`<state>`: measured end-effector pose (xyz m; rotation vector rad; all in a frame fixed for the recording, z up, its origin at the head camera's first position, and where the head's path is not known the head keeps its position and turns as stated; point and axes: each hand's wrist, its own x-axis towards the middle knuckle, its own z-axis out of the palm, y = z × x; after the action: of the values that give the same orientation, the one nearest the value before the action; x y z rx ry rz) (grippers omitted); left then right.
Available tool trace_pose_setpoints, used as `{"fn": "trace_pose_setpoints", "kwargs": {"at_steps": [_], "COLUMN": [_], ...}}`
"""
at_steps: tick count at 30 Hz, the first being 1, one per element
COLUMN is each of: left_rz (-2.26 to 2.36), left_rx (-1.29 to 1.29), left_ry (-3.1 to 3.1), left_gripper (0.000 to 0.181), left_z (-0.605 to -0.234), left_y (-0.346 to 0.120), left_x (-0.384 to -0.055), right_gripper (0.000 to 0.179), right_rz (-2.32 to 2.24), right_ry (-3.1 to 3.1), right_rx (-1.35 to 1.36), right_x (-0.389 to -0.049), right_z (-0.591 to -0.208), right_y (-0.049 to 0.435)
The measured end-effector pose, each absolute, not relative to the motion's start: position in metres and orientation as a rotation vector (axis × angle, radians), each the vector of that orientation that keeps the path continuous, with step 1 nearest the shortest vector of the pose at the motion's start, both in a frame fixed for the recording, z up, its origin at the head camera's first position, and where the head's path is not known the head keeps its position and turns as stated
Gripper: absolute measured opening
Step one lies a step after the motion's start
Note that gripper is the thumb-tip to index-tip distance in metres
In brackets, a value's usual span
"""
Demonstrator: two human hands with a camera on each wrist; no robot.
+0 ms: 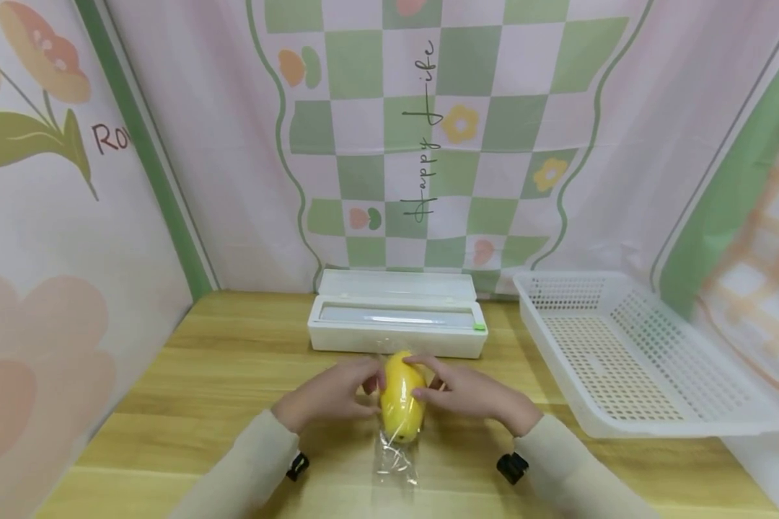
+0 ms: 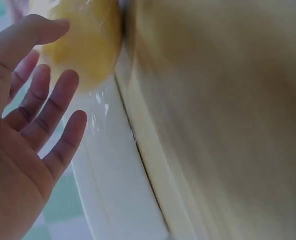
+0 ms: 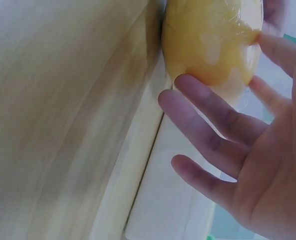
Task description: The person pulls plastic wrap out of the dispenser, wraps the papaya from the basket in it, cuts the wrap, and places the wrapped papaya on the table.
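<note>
A yellow mango [image 1: 402,404] wrapped in clear cling film lies lengthwise on the wooden table. Loose crumpled film [image 1: 396,465] trails from its near end. My left hand [image 1: 336,389] is at the mango's left side; in the left wrist view its thumb reaches over the wrapped fruit, the other fingers spread and slightly bent. From the right, my right hand [image 1: 470,389] touches the film with its thumb and a fingertip, while the other fingers [image 3: 212,130] extend loosely beside the fruit. Just behind stands a white cling film dispenser [image 1: 396,342] with its lid raised.
A white perforated plastic basket [image 1: 561,367] stands on the right of the table [image 1: 188,404]. Patterned cloth [image 1: 457,173] hangs behind the table and at both sides. A small green piece [image 1: 479,327] sits at the dispenser's right end.
</note>
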<state>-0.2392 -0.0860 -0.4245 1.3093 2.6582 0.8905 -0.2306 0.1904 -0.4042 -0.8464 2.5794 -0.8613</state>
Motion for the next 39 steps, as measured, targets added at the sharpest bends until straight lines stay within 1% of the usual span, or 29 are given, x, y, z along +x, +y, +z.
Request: {"fn": "trace_pose_setpoints", "kwargs": {"at_steps": [4,8,11,14,19,22,27,32,36,39], "left_rz": [0.696,0.638,0.667,0.722,0.851,0.924,1.063,1.222,1.299,1.319], "left_rx": [1.464,1.608,1.673,1.699,1.648,1.608,1.562,1.499,1.432,1.441], "left_ry": [2.67,2.633,2.607,2.581,2.553,2.584,2.637,2.548,2.464,2.444], "left_gripper": [0.035,0.036,0.033,0.026,0.013,0.009,0.017,0.024,0.021,0.017], "left_z": [-0.425,-0.421,-0.414,-0.409,-0.407,-0.409,-0.417,-0.426,-0.43,-0.432], "left_y": [-0.08,-0.074,-0.07,-0.067,-0.066,-0.068,-0.069,-0.067,-0.067,-0.066], "left_x": [-0.226,-0.212,-0.205,-0.203,-0.208,-0.213,-0.224,-0.233,-0.236,-0.238], "right_gripper": [0.062,0.061,0.061,0.06,0.06,0.059,0.059,0.059,0.061,0.066], "right_rz": [-0.866,-0.866,-0.88,-0.893,-0.887,-0.883,-0.887,-0.89,-0.913,-0.942], "right_ry": [2.565,2.55,2.535,2.519,2.513,2.511,2.502,2.497,2.494,2.488], "right_rx": [-0.813,-0.786,-0.783,-0.785,-0.795,-0.804,-0.802,-0.796,-0.802,-0.827], "right_x": [-0.235,-0.236,-0.236,-0.237,-0.237,-0.238,-0.24,-0.241,-0.239,-0.233], "right_z": [-0.404,-0.403,-0.402,-0.401,-0.401,-0.401,-0.4,-0.4,-0.402,-0.404], "right_y": [0.192,0.193,0.194,0.195,0.196,0.196,0.197,0.196,0.196,0.196]}}
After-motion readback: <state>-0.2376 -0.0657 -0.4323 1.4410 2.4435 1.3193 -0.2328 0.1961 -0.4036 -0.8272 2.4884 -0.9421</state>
